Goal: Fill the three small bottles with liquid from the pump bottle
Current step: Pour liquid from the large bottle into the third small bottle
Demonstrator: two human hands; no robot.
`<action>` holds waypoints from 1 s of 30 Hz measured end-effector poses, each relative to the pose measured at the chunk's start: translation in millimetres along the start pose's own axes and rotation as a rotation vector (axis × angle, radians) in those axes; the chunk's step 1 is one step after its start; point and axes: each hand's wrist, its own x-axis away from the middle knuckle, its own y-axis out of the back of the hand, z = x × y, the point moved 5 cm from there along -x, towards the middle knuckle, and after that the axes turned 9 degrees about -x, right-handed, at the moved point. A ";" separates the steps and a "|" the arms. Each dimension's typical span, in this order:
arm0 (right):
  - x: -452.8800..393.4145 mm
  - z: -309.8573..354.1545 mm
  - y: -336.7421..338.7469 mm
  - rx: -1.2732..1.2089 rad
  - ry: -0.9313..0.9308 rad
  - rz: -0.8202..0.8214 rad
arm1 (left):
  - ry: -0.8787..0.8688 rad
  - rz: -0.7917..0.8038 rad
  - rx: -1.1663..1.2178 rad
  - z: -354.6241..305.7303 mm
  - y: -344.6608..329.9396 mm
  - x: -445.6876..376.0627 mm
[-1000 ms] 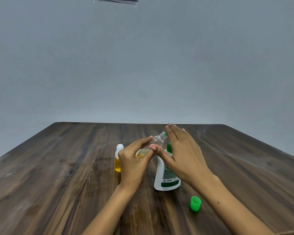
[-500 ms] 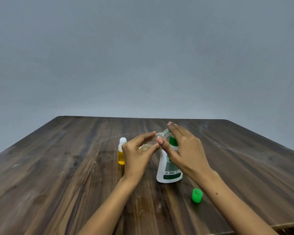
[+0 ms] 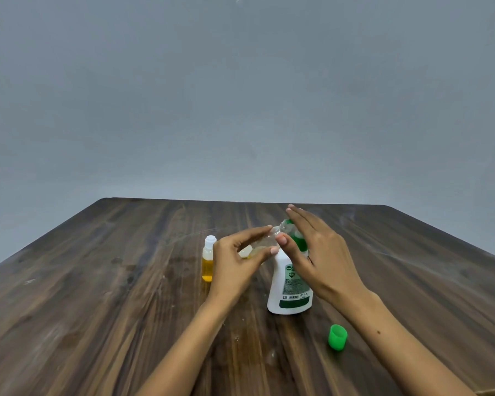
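Note:
A white pump bottle [image 3: 289, 292] with a green label and green pump head stands mid-table. My right hand [image 3: 319, 258] lies over the pump head with straight fingers, thumb stretched toward the left. My left hand [image 3: 236, 262] holds a small clear bottle [image 3: 265, 242] tilted, its mouth up against the pump nozzle; a little yellow liquid shows inside it. To the left stands another small bottle [image 3: 208, 262] with a white cap, about half full of yellow liquid. A third small bottle is not visible.
A loose green cap [image 3: 337, 340] lies on the wooden table [image 3: 97, 295] near my right forearm. Small wet drops mark the wood in front of the pump bottle. A plain grey wall rises behind the table's far edge.
The clear bottle in my left hand has tipped flatter and lower against the nozzle. My right hand stays on the pump head. The view has shifted slightly.

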 end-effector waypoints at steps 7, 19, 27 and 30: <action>1.6 -1.1 -3.7 0.023 -0.003 -0.035 | -0.084 -0.051 -0.049 -4.5 3.4 3.0; 3.9 -0.7 -4.9 -0.036 0.003 -0.034 | -0.230 -0.043 -0.144 -18.3 11.6 5.3; -2.7 -3.4 -0.4 -0.097 0.050 -0.049 | -0.248 -0.089 -0.149 -16.2 14.1 5.1; 2.6 -1.2 -6.6 -0.104 0.030 -0.109 | -0.286 -0.080 -0.200 -17.9 14.4 5.0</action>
